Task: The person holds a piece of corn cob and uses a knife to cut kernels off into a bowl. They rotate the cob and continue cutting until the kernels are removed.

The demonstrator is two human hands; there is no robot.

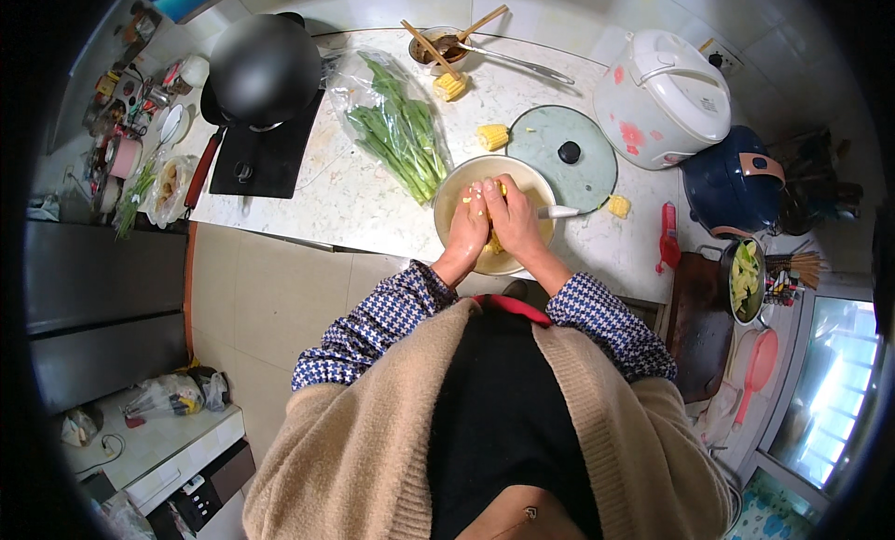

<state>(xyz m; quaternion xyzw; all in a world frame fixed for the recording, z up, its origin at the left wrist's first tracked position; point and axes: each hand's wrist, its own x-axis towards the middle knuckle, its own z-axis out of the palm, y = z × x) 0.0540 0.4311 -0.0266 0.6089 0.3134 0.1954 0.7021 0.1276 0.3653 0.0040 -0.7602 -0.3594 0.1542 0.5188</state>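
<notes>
My left hand [467, 225] and my right hand [514, 215] are pressed together over a cream-coloured pot [447, 183]. Between them is a piece of corn cob [502, 189], mostly covered by the fingers. Loose yellow kernels cling to my left fingertips, and more corn kernels [493, 245] lie in the pot below. A pale handle [559, 211] sticks out at the pot's right side. Cut corn cob pieces lie around: one [493, 137] above the pot, one [449, 87] farther back, and another [619, 206] to the right by the glass lid [538, 141].
Leafy greens in a plastic bag [395, 128] lie left of the pot. Behind stands a sauce bowl [428, 58] with chopsticks and a spoon. A wok [262, 72] sits on the cooktop [262, 155]. Rice cookers [657, 107], a red packet [668, 236] and a pan of cut vegetables [745, 278] are at right.
</notes>
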